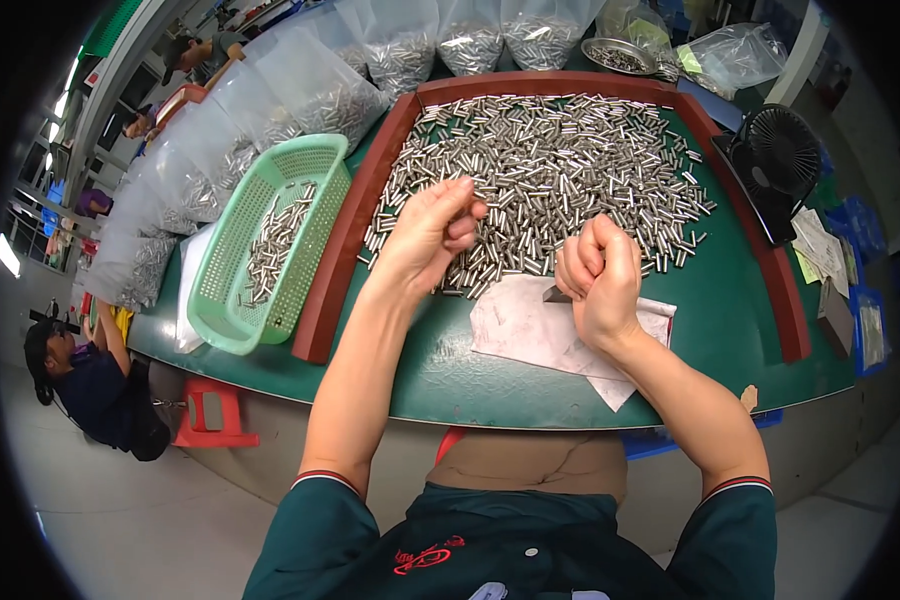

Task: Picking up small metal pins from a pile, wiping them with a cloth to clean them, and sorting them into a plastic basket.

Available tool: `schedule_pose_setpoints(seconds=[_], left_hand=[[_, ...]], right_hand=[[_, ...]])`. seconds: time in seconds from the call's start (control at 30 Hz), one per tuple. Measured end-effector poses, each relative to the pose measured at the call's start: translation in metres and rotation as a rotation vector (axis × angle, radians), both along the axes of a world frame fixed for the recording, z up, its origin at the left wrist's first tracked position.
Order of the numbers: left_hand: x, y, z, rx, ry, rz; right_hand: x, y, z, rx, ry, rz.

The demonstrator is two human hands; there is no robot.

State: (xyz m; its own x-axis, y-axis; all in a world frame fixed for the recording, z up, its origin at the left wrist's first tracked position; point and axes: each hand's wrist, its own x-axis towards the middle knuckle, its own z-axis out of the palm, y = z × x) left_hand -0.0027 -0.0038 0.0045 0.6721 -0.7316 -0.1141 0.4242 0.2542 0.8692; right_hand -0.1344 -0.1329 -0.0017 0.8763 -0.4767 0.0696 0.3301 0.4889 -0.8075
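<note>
A wide heap of small silvery metal pins (550, 160) lies on the green tabletop (420, 370). Over the heap's near left part is my left hand (435, 230), its fingers curled and thumb pressed to the index finger. Whatever it pinches is too small to make out. My right hand (602, 280) is closed in a fist above a stained whitish cloth (520, 325) at the heap's near edge. A small dark grey piece (556, 295) shows beside that fist; I cannot tell whether it is held or lies on the cloth.
Red-brown rails (355, 240) border the heap. A green basket (305, 240) with some pins stands left. Bags of pins (400, 50) line the back, near a round metal dish (620, 57). A black fan (775, 150) stands right. Another person (90, 380) sits at far left.
</note>
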Motion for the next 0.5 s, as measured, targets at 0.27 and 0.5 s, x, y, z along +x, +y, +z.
schedule_pose_setpoints(seconds=[0.27, 0.5], left_hand=[[-0.0022, 0.0049, -0.0035, -0.124, 0.312, -0.201], [-0.0048, 0.0024, -0.0011, -0.108, 0.356, -0.196]], right_hand=[[0.0010, 0.0007, 0.0019, 0.014, 0.003, 0.004], [0.0016, 0.0004, 0.0009, 0.036, 0.006, 0.009]])
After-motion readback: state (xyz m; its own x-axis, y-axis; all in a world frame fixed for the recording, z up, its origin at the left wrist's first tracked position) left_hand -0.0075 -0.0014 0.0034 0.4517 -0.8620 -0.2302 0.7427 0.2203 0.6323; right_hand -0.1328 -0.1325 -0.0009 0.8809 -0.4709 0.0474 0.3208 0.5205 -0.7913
